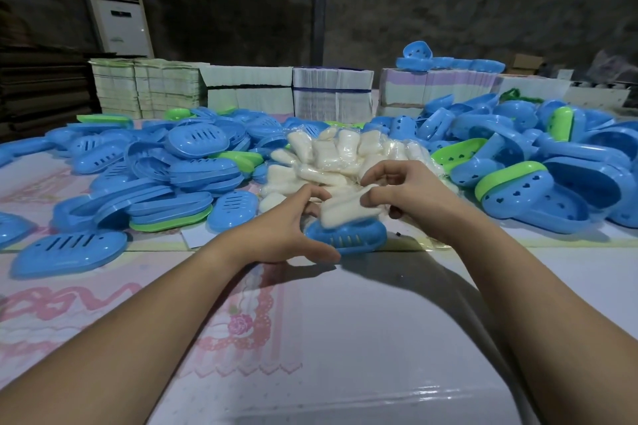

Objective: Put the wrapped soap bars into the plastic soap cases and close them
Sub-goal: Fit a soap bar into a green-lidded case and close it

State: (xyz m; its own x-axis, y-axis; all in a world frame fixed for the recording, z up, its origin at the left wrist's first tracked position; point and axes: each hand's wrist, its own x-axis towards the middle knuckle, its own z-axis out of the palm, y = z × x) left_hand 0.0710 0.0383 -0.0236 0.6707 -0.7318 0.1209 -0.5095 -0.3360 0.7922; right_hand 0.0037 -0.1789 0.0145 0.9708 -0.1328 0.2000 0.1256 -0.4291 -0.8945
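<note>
A blue slotted soap case half (348, 237) lies on the table in front of me. My left hand (290, 228) grips its left end. My right hand (405, 198) pinches a wrapped white soap bar (345, 212) that rests tilted on top of the case. Behind my hands lies a heap of wrapped white soap bars (331, 152).
Piles of blue and green case halves lie to the left (165, 169) and to the right (538, 162). Stacks of flat cartons (248, 93) line the back of the table. A white standing air conditioner (119, 14) is at the back left.
</note>
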